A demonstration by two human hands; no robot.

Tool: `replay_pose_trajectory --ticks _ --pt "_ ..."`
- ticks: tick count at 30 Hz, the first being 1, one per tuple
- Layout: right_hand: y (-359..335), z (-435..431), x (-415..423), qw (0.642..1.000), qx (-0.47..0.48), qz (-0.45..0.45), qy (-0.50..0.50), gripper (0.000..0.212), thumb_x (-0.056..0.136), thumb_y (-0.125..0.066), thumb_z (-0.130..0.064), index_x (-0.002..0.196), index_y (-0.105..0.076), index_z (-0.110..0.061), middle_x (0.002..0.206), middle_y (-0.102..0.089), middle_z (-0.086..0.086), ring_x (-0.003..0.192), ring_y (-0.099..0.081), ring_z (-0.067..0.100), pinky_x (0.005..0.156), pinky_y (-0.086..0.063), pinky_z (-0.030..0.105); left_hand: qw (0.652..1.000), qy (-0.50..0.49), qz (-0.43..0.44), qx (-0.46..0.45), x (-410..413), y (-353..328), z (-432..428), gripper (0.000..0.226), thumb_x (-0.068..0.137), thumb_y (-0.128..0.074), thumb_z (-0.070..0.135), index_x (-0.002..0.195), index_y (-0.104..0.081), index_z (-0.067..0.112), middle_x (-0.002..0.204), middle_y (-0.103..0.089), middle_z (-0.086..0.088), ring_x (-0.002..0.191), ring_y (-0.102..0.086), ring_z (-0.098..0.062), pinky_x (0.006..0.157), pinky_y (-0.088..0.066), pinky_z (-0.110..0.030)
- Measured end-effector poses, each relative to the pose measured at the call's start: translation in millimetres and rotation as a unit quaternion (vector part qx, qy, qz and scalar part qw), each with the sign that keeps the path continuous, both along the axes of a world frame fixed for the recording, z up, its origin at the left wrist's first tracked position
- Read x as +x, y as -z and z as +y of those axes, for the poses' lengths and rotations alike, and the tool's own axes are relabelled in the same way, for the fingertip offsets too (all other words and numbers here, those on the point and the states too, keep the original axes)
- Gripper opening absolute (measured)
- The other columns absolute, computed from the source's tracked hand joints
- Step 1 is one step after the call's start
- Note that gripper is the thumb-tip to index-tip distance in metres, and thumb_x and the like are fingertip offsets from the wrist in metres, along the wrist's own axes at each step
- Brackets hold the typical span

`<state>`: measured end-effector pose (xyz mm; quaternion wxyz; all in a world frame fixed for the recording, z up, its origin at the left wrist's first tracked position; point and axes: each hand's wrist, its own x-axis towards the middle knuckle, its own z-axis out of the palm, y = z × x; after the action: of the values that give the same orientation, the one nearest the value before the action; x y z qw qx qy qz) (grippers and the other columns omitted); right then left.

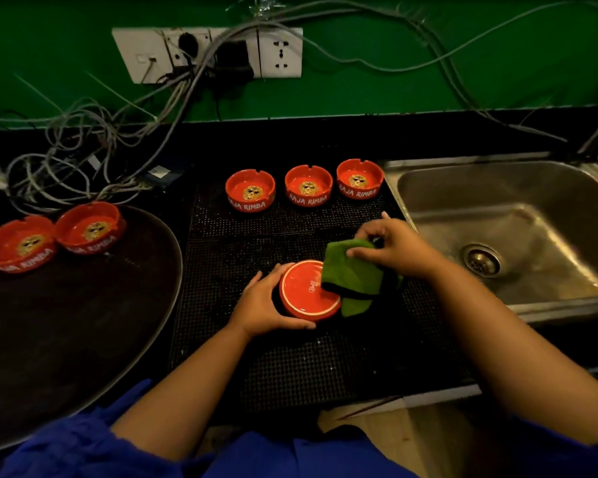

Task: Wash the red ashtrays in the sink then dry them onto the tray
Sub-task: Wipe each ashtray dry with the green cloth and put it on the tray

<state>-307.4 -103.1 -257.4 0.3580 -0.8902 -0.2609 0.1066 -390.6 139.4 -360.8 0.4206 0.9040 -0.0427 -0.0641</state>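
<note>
Red ashtray (302, 298) being dried is mid-mat, flipped upside down so its base faces up, though I honestly can't tell if it's resting on the black mat (290, 367) or lifted a bit off it. The left hand (266, 305) is wrapped round its left and near side, thumb along the near rim. The right hand (397, 250) is pinching a folded green cloth (353, 274) from the top, and the cloth hangs over the right part of the base, touching it. Along the mat's far edge there's a row of three more, right way up: the left ashtray (250, 190), the middle ashtray (308, 185) and the right ashtray (359, 179), close together but not touching. Over on the left, the round dark tray (83, 339) has two on its far side, the outer tray ashtray (18, 244) and the inner tray ashtray (90, 227), pretty much touching each other. The steel sink (428, 188) is right of the mat, drain (481, 261) showing. Behind it all, wall sockets (280, 53) on a green wall (49, 46), with a mess of cables (83, 150) spilling onto the counter.
</note>
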Motion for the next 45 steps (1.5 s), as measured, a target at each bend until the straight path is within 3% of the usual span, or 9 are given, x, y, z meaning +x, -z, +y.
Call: replay_pose_trajectory --ticks 3,6,9,13,24,28,33,39,45 --pt "-23.2 5.5 -7.3 0.993 0.112 0.021 0.014 0.011 0.083 -0.070 -0.019 0.078 -0.061 -0.022 0.074 -0.064 -0.009 0.070 -0.060 0.002 0.065 -0.048 0.019 1.000 0.003 0.010 -0.001 -0.4 1.7 1.1 0.115 0.031 -0.071 0.079 0.131 -0.021 0.054 0.148 -0.035 0.008 0.140 -0.018 -0.002 0.115 0.001 -0.027" --pt "-38.2 13.8 -12.9 0.982 0.184 0.047 0.009 0.004 0.086 -0.066 -0.015 0.084 -0.062 -0.016 0.070 -0.067 -0.008 0.067 -0.063 0.002 0.059 -0.048 0.016 0.999 0.025 0.027 -0.025 -1.1 2.4 4.2 0.134 0.033 -0.071 0.080 0.146 -0.013 0.038 0.152 -0.025 0.008 0.142 -0.015 -0.006 0.117 -0.002 -0.029" --pt "-33.3 24.6 -16.2 0.969 0.225 0.098 0.036 0.003 0.088 -0.064 -0.013 0.087 -0.061 -0.011 0.070 -0.068 -0.006 0.064 -0.064 0.003 0.057 -0.048 0.016 0.970 -0.025 0.046 -0.238 -4.6 -10.3 6.3 0.116 0.059 -0.067 0.071 0.148 -0.015 0.016 0.144 -0.035 0.004 0.133 -0.033 -0.006 0.107 -0.030 -0.016" --pt "1.5 35.6 -14.5 0.988 0.067 0.074 0.114 0.013 0.086 -0.067 -0.025 0.089 -0.061 -0.014 0.085 -0.066 0.005 0.076 -0.063 0.016 0.066 -0.053 0.033 0.914 -0.218 0.038 -0.340 -5.6 -26.5 6.2 0.041 0.097 -0.042 0.027 0.134 -0.044 0.011 0.128 -0.056 -0.010 0.116 -0.054 -0.017 0.087 -0.046 -0.020" --pt "41.0 43.7 -74.3 0.936 -0.237 -0.247 -0.087 0.065 0.085 -0.048 -0.050 0.134 -0.050 -0.007 0.141 -0.047 0.013 0.129 -0.044 0.035 0.100 -0.041 0.044 0.918 -0.212 0.127 -0.312 -0.9 -29.7 -3.5 0.023 0.093 -0.052 0.006 0.112 -0.063 -0.001 0.090 -0.065 0.000 0.082 -0.059 -0.006 0.076 -0.046 -0.018" --pt "56.5 55.7 -75.5 0.956 -0.212 -0.197 -0.041 0.068 0.093 -0.047 -0.038 0.149 -0.021 -0.009 0.157 -0.013 0.009 0.143 0.001 0.023 0.117 -0.012 0.041 0.912 -0.206 0.161 -0.315 5.0 -31.3 2.7 0.019 0.090 -0.056 0.004 0.106 -0.066 0.000 0.069 -0.069 0.009 0.067 -0.063 -0.002 0.067 -0.049 -0.012" --pt "65.2 62.0 -87.8 0.944 -0.197 -0.261 -0.050 0.052 0.086 -0.038 -0.039 0.128 -0.058 -0.016 0.136 -0.055 0.004 0.123 -0.053 0.025 0.094 -0.047 0.041 0.920 -0.177 0.185 -0.296 14.3 -38.7 8.6 0.022 0.086 -0.061 0.002 0.106 -0.064 -0.004 0.058 -0.068 0.008 0.056 -0.063 0.001 0.056 -0.049 -0.007" --pt "71.3 47.0 -73.6 0.959 -0.166 -0.227 0.036 0.046 0.088 -0.040 -0.043 0.121 -0.064 -0.021 0.134 -0.055 0.009 0.122 -0.049 0.045 0.091 -0.046 0.057 0.926 -0.136 0.218 -0.276 23.3 -43.6 10.7 0.030 0.085 -0.061 0.002 0.116 -0.062 0.002 0.068 -0.068 0.006 0.062 -0.064 -0.001 0.059 -0.049 -0.006" --pt "70.4 52.9 -80.0 0.962 -0.058 -0.242 -0.110 0.033 0.089 -0.053 -0.036 0.112 -0.070 -0.020 0.127 -0.062 0.001 0.120 -0.055 0.024 0.105 -0.040 0.034 0.926 -0.117 0.227 -0.278 24.0 -42.4 11.4 0.030 0.087 -0.057 -0.003 0.117 -0.060 -0.002 0.067 -0.069 0.006 0.061 -0.065 0.001 0.061 -0.049 -0.007"
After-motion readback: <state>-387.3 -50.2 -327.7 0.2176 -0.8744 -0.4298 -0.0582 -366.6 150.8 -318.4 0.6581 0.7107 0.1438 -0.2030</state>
